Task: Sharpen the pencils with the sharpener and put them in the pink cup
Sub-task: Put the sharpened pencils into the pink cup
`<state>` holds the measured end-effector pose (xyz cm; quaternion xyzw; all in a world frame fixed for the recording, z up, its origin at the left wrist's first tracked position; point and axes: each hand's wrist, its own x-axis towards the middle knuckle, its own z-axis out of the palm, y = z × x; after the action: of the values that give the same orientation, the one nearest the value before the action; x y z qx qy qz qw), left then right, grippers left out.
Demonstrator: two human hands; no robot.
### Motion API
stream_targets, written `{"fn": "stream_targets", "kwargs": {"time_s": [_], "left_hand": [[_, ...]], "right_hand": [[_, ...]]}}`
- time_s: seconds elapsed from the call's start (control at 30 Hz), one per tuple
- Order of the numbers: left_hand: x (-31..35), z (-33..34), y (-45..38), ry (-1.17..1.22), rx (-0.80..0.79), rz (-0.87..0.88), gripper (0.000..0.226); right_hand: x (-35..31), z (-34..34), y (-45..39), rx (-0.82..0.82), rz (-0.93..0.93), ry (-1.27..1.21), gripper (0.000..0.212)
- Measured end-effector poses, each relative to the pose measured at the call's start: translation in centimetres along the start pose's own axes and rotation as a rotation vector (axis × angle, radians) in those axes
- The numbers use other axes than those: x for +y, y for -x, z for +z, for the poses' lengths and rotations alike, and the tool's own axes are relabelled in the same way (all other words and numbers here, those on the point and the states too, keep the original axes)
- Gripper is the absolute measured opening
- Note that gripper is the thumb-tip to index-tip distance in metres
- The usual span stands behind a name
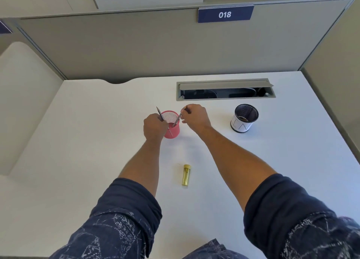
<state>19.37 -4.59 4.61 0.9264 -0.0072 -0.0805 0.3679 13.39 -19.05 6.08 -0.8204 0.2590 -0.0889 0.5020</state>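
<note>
Holding pencils over pink cup (172, 125), left hand (154, 126), right hand (195, 118)

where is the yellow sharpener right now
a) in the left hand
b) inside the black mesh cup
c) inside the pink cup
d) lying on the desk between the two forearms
d: the yellow sharpener lies untouched on the white desk between the forearms, while the left hand and right hand each hold a pencil at the pink cup.
</note>
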Motion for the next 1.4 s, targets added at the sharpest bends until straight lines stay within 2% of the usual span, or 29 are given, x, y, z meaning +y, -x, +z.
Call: {"fn": "stream_targets", "kwargs": {"time_s": [0.07,0.2,0.3,0.5,0.7,0.83,0.9,1.0,1.1,1.2,1.4], "left_hand": [[-0.4,0.0,-0.2,0.017,0.015,0.001,0.008],[-0.8,0.2,-0.3,0.044,0.051,0.000,0.022],[-0.7,0.7,0.2,0.050,0.077,0.057,0.041],[-1.1,1.5,1.3,0.055,0.032,0.114,0.072],[-0.9,1.4,1.5,0.053,0.015,0.100,0.077],[-0.8,1.2,1.6,0.043,0.013,0.085,0.081],[-0.7,1.2,1.7,0.038,0.016,0.083,0.084],[-0.8,1.3,1.8,0.030,0.018,0.083,0.082],[-0.9,1.2,1.9,0.027,0.011,0.092,0.083],[-1.0,1.1,2.0,0.012,0.008,0.096,0.081],[-0.9,1.2,2.3,-0.013,0.010,0.119,0.079]], "right_hand": [[0.0,0.6,-0.1,0.003,0.000,0.023,0.019],[0.1,1.5,-0.4,0.002,0.008,0.084,0.020],[0.2,1.5,-0.3,0.001,0.036,0.112,0.020],[0.7,1.6,-0.1,-0.044,0.092,0.112,0.017],[2.4,-0.4,0.7,-0.066,0.125,0.125,0.019],[6.0,-4.1,2.1,-0.069,0.137,0.553,0.024],[7.6,-6.4,3.2,-0.120,0.233,0.725,0.033],[8.9,-9.2,4.9,-0.250,0.423,0.926,0.034],[9.6,-10.8,6.9,-0.260,0.525,1.110,0.036],[10.9,-11.4,8.4,-0.262,0.573,1.134,0.035],[11.8,-10.2,9.4,-0.267,0.583,0.982,0.031]]}}
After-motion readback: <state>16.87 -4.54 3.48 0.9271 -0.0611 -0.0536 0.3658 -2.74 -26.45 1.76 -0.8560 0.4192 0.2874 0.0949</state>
